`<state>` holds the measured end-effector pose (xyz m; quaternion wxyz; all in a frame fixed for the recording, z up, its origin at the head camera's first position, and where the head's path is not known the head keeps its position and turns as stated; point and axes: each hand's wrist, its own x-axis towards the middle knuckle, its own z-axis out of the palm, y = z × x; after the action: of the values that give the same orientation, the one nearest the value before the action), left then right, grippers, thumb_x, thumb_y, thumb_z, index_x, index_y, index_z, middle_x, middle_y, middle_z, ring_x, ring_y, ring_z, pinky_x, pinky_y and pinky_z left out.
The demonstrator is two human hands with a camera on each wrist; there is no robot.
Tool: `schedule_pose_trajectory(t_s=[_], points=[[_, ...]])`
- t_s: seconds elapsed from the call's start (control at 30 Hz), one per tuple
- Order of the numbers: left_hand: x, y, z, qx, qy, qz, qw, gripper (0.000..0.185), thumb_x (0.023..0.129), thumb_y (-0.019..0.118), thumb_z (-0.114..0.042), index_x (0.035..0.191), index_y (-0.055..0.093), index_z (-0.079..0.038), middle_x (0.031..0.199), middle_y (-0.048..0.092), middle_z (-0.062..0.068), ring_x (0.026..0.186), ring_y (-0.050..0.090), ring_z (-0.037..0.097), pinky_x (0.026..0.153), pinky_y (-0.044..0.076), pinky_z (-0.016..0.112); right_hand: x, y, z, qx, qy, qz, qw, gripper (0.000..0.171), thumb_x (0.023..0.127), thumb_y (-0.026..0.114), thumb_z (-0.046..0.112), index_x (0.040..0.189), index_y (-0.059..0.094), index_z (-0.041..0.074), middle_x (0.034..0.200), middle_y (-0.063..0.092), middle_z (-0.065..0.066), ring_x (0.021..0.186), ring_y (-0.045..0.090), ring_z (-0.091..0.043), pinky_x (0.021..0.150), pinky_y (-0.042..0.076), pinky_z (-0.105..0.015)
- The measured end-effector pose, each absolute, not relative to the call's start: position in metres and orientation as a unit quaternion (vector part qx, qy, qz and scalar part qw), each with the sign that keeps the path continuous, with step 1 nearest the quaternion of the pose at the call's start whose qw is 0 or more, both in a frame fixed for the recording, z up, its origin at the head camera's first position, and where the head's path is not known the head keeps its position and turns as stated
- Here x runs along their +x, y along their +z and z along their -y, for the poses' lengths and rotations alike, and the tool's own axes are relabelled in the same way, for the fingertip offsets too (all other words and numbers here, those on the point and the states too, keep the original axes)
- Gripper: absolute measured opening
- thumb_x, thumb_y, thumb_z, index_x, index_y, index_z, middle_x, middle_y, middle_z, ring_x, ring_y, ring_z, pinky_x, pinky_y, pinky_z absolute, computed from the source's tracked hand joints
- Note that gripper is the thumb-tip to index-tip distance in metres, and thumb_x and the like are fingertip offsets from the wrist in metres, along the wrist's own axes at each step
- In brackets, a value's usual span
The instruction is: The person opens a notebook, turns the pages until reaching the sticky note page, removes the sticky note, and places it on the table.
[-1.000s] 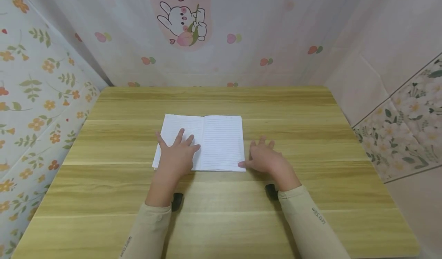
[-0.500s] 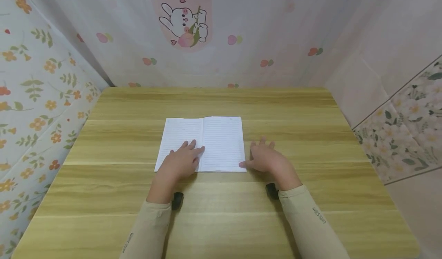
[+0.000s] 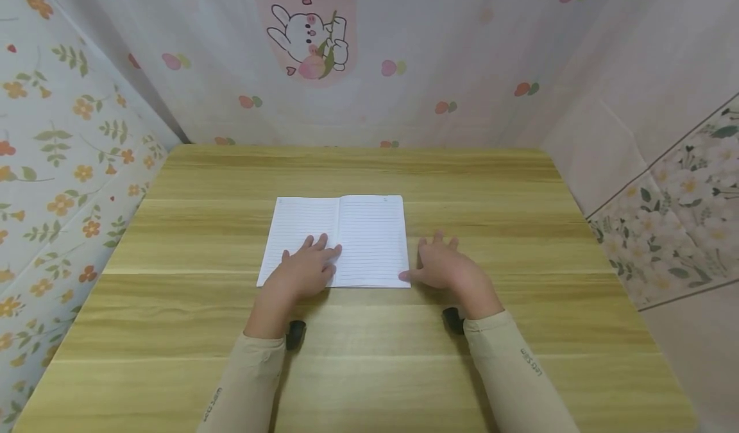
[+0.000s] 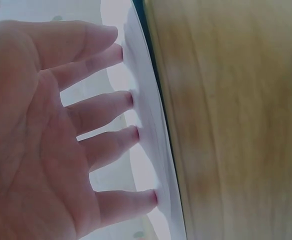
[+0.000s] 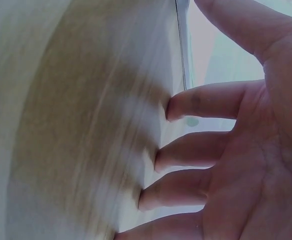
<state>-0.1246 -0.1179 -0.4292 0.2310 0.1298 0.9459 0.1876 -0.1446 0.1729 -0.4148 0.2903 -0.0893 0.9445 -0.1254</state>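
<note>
An open notebook (image 3: 372, 234) with white lined pages lies flat on the wooden table. My left hand (image 3: 303, 271) rests its fingertips on the left page, close to the centre fold. In the left wrist view those fingers (image 4: 111, 145) are spread and fairly straight, pressing on the paper (image 4: 156, 145). My right hand (image 3: 447, 265) is at the notebook's lower right corner, its thumb on the page edge. The right wrist view shows its other fingers (image 5: 186, 150) standing with their tips on the wood beside the notebook. Neither hand grips anything.
The wooden table (image 3: 369, 369) extends around the notebook. A patterned curtain (image 3: 369, 48) hangs behind it, with floral cloth (image 3: 63, 189) at the left and a panel (image 3: 681, 215) at the right. Dark wrist-camera mounts show under the left wrist (image 3: 296, 335) and right wrist (image 3: 453, 321).
My left hand has come down and turned on the left page, its fingers shifting from spread above the page to resting near the fold. The right hand stays in place.
</note>
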Motion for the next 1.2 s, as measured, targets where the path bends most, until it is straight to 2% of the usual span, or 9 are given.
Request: schedule_pose_trajectory(t_s=[0.3,0.43,0.57,0.67,0.77,0.97,1.07,1.13,1.2], points=[[-0.125,-0.425,0.109,0.114,0.178,-0.949,0.232,0.057,0.113,0.044,-0.043,0.163,0.045,-0.017,0.177,0.023,0.02,0.165,0.016,0.049,0.119,0.018,0.086,-0.147,-0.413,-0.17,-0.101,-0.106,-0.947,0.285,0.101,0.1,0.067,0.058,0.158,0.032,-0.017,0.164,0.014,-0.05,0.151,0.013,-0.074,0.123,0.018,-0.081],[-0.124,-0.423,0.103,0.112,0.162,-0.954,0.225,0.068,0.109,0.049,-0.057,0.161,0.048,-0.013,0.175,0.026,0.023,0.163,0.018,0.052,0.116,0.021,0.088,-0.149,-0.413,-0.167,-0.116,-0.093,-0.949,0.278,0.089,0.099,0.067,0.058,0.145,0.053,-0.017,0.164,0.028,-0.045,0.155,0.014,-0.068,0.124,0.013,-0.081],[-0.124,-0.422,0.1,0.115,0.139,-0.959,0.219,0.079,0.101,0.059,-0.065,0.157,0.051,-0.01,0.173,0.029,0.026,0.161,0.021,0.055,0.113,0.026,0.089,-0.15,-0.413,-0.164,-0.119,-0.085,-0.95,0.277,0.065,0.098,0.068,0.059,0.101,0.076,-0.006,0.164,0.035,-0.04,0.156,0.014,-0.068,0.123,0.014,-0.082],[-0.124,-0.422,0.098,0.117,0.133,-0.96,0.215,0.085,0.095,0.065,-0.071,0.153,0.054,-0.009,0.172,0.031,0.027,0.161,0.024,0.055,0.111,0.029,0.089,-0.151,-0.414,-0.163,-0.122,-0.082,-0.95,0.276,0.058,0.098,0.068,0.058,0.075,0.07,0.005,0.162,0.039,-0.039,0.154,0.015,-0.07,0.121,0.015,-0.084],[-0.124,-0.421,0.096,0.116,0.135,-0.96,0.215,0.091,0.09,0.068,-0.075,0.151,0.055,-0.008,0.172,0.032,0.027,0.161,0.024,0.054,0.111,0.03,0.088,-0.152,-0.413,-0.161,-0.129,-0.08,-0.951,0.271,0.057,0.098,0.069,0.057,0.07,0.065,0.008,0.158,0.046,-0.039,0.153,0.017,-0.072,0.119,0.018,-0.086],[-0.122,-0.422,0.091,0.109,0.131,-0.961,0.217,0.099,0.088,0.069,-0.075,0.156,0.049,-0.005,0.173,0.029,0.029,0.162,0.02,0.055,0.113,0.029,0.087,-0.153,-0.41,-0.157,-0.119,-0.082,-0.951,0.274,0.057,0.097,0.071,0.057,0.075,0.064,0.005,0.154,0.05,-0.039,0.152,0.019,-0.072,0.119,0.019,-0.086],[-0.122,-0.424,0.089,0.106,0.125,-0.963,0.216,0.101,0.09,0.067,-0.074,0.16,0.045,-0.004,0.173,0.027,0.03,0.162,0.019,0.055,0.114,0.028,0.087,-0.152,-0.41,-0.155,-0.112,-0.089,-0.951,0.275,0.058,0.097,0.071,0.056,0.106,0.072,-0.002,0.157,0.048,-0.038,0.152,0.019,-0.072,0.119,0.018,-0.086],[-0.121,-0.424,0.087,0.103,0.123,-0.963,0.216,0.101,0.091,0.067,-0.073,0.161,0.043,-0.004,0.173,0.025,0.03,0.162,0.018,0.055,0.114,0.027,0.087,-0.152,-0.41,-0.154,-0.109,-0.092,-0.951,0.274,0.067,0.097,0.071,0.055,0.131,0.068,-0.002,0.158,0.047,-0.037,0.152,0.018,-0.072,0.119,0.018,-0.086],[-0.121,-0.424,0.086,0.1,0.126,-0.962,0.219,0.101,0.092,0.067,-0.071,0.161,0.041,-0.003,0.173,0.024,0.031,0.162,0.017,0.056,0.115,0.026,0.087,-0.152,-0.411,-0.154,-0.108,-0.099,-0.951,0.272,0.073,0.097,0.072,0.054,0.144,0.061,-0.001,0.159,0.046,-0.037,0.152,0.017,-0.072,0.119,0.017,-0.086]])
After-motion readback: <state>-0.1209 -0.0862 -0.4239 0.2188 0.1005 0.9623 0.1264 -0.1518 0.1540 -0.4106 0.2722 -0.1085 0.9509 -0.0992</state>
